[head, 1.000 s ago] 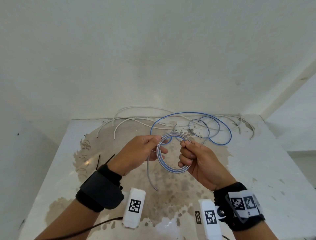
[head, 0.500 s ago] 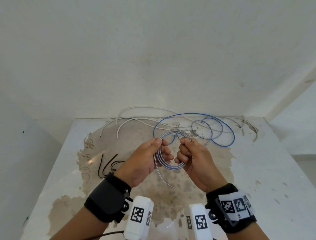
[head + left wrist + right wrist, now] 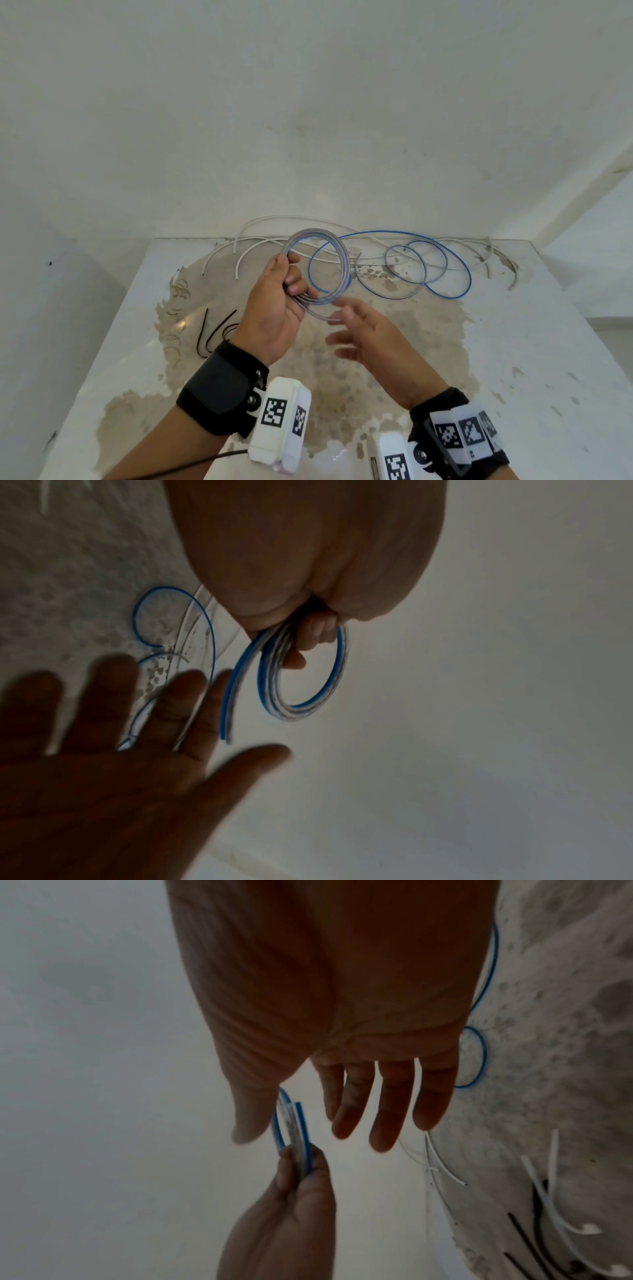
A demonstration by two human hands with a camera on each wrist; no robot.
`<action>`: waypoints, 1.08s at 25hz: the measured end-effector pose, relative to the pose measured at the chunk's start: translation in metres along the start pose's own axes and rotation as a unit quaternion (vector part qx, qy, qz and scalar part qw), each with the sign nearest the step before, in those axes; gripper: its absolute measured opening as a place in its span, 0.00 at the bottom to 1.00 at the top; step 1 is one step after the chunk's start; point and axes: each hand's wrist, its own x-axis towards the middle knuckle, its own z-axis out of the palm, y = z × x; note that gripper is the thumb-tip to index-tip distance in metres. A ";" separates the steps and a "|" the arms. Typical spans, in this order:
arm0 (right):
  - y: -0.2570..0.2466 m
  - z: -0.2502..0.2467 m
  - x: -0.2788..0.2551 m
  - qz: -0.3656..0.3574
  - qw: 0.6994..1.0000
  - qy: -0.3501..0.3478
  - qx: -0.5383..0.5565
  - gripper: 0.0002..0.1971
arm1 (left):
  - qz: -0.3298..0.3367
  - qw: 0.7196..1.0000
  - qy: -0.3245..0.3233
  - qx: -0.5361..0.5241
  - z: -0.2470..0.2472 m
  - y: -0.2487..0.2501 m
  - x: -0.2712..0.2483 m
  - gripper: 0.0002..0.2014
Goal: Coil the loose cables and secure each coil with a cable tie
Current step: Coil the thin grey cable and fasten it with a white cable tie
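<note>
My left hand (image 3: pixel 274 308) pinches one finished coil (image 3: pixel 318 267), untied; my right hand (image 3: pixel 363 334) hangs spread, empty. Beyond the coil, the blue cable (image 3: pixel 445 263) and white cables (image 3: pixel 274 219) lie loose on the counter (image 3: pixel 513 342).

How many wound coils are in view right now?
1. The blue-and-clear coil is gripped in the left hand, held above the table, untied. The blue cable and white cables behind it lie loose; nothing seems hidden.

Blue-striped clear coil (image 3: pixel 317 265) held upright
</note>
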 end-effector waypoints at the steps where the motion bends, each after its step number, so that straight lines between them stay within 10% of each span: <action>1: 0.004 0.003 -0.003 -0.005 1.000 -0.009 -0.019 0.20 | 0.009 1.000 0.011 -0.013 -0.001 0.001 0.002 0.12; 18: 0.007 0.015 0.000 -0.079 0.997 0.003 0.016 0.18 | 0.001 0.990 0.091 -0.108 0.002 0.007 0.016 0.13; 27: 0.003 0.011 0.004 -0.058 0.982 0.074 0.161 0.10 | 0.033 0.999 0.007 0.004 -0.001 -0.007 -0.003 0.14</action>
